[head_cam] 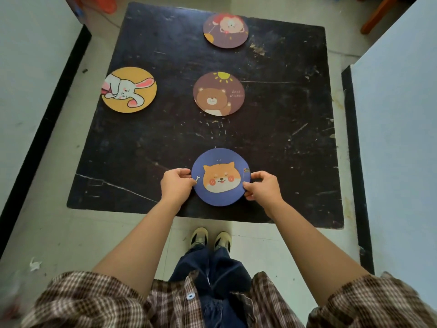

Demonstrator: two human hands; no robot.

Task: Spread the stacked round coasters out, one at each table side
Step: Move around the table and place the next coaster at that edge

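- Both hands, left (177, 183) and right (262, 187), are pinching the blue dog coaster (220, 177) at opposite edges.
- It is lying by the black desk (146, 143)'s near edge.
- Bear coaster (218, 93) is sitting beyond it, rabbit coaster (129, 89) far left, lion coaster (225, 30) farthest.

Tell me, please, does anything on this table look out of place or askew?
Yes: the rabbit coaster overhangs the left edge of the black table, and the bear coaster sits mid-table rather than at a side. The right side has none. Both hands hold the dog coaster at the near edge.
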